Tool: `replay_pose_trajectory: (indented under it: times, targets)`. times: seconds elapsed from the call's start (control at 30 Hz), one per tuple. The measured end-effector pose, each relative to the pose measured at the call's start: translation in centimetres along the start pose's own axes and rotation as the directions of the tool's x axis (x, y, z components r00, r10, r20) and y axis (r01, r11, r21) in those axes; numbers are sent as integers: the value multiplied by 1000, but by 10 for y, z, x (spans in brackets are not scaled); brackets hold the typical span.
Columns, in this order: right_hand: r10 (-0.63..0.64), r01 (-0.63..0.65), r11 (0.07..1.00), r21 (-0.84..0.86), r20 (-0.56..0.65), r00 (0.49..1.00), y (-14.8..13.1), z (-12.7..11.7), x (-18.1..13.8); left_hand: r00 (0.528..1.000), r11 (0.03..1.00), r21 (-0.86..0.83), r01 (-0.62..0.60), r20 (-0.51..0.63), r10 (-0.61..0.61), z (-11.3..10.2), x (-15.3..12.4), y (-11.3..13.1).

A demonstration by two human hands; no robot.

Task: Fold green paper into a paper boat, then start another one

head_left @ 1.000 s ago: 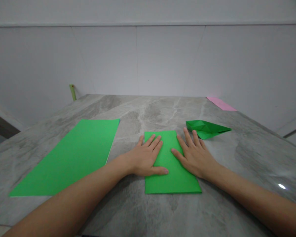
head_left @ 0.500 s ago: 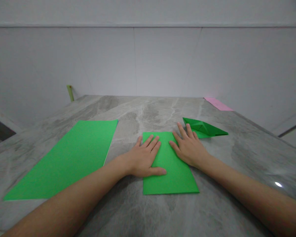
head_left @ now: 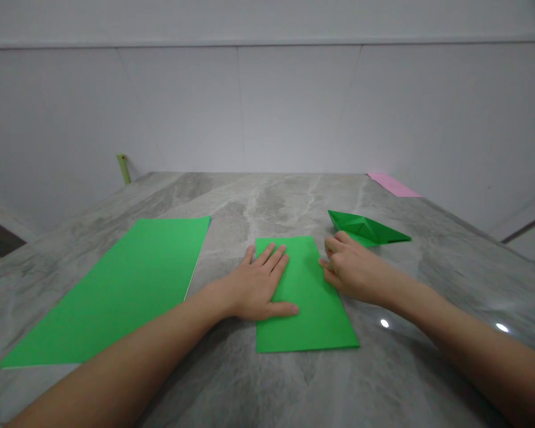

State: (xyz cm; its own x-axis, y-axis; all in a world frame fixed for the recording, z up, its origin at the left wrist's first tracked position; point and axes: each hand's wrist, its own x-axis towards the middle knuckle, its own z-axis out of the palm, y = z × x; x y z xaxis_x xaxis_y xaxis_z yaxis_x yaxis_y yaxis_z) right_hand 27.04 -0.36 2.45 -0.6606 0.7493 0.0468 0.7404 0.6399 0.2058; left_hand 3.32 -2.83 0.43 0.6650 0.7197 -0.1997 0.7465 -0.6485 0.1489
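Three green papers on the marble worktop (head_left: 271,196): big flat sheet (head_left: 125,279), pointy folded one (head_left: 365,229), folded rectangle (head_left: 307,309) under my flat, spread left hand (head_left: 256,285). Right hand (head_left: 354,270) curled at its edge, grip unclear. One pink sheet (head_left: 392,184), far-right corner.

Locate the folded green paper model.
In the head view, the folded green paper model lies on the marble table, right of centre, just beyond the right hand and short of the pink sheet.

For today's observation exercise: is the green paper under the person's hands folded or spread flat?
Folded, it seems: the green paper lies flat but much narrower than the spread sheet beside it.
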Motion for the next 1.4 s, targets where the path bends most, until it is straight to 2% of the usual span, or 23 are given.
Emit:
replay_pose_trajectory:
  times: [0.13,0.23,0.4,0.53,0.87,1.13,1.27,1.4]
  targets:
    - [-18,11,998,57,127,992,-2,-8,-7,1000,1000,3,1,6,-1,0,0,0]
    - [0,-8,999,38,203,979,-2,-13,-8,1000,1000,2,1,6,-1,-1,-1,0]
    - [-45,57,997,-46,232,972,-6,-21,-10,1000,1000,-11,9,17,-9,-2,-1,1]
    - [-99,108,994,-19,268,958,-11,-25,-15,1000,1000,-13,6,6,-6,0,0,0]
    - [-122,106,992,74,271,955,-26,-30,-41,1000,1000,-31,-4,-13,4,2,0,-1]
    - [-226,210,972,108,159,961,-45,-33,-63,1000,999,-36,-2,-21,2,4,0,-2]
    - [-261,249,962,109,121,958,-53,-25,-80,1000,999,-35,-3,-12,2,3,0,-2]
    - [-235,213,956,202,93,968,-59,-15,-95,1000,999,-37,-3,-13,2,2,0,-1]
